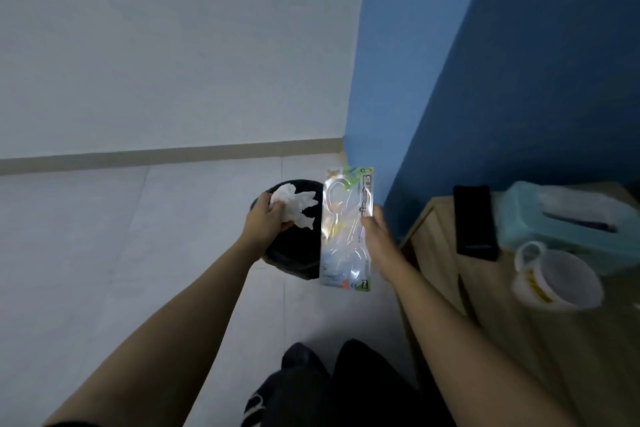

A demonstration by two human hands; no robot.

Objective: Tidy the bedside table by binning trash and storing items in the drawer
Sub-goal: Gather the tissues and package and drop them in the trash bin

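Tissue (pixel 294 206) sits crumpled in the left hand (pixel 265 220), held over the black bin (pixel 291 253) on the floor. Right hand (pixel 375 236) grips a clear packet (pixel 346 229) upright beside the bin. Right of the bin, the desk (pixel 502 322) carries a phone (pixel 474 222), mug (pixel 554 277) and tissue box (pixel 561 215).

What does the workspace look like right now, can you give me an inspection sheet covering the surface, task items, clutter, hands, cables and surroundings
Surface: wooden bedside table, at right, still carrying items.
Job's things: crumpled tissue and empty blister pack held over the black bin on the floor.
Clutter: black phone, teal tissue box, white mug on the table.
Hands: left hand grips the tissue; right hand holds the pack's edge.
Cables: nothing seen.
Surroundings: tiled floor, white wall, blue wall.
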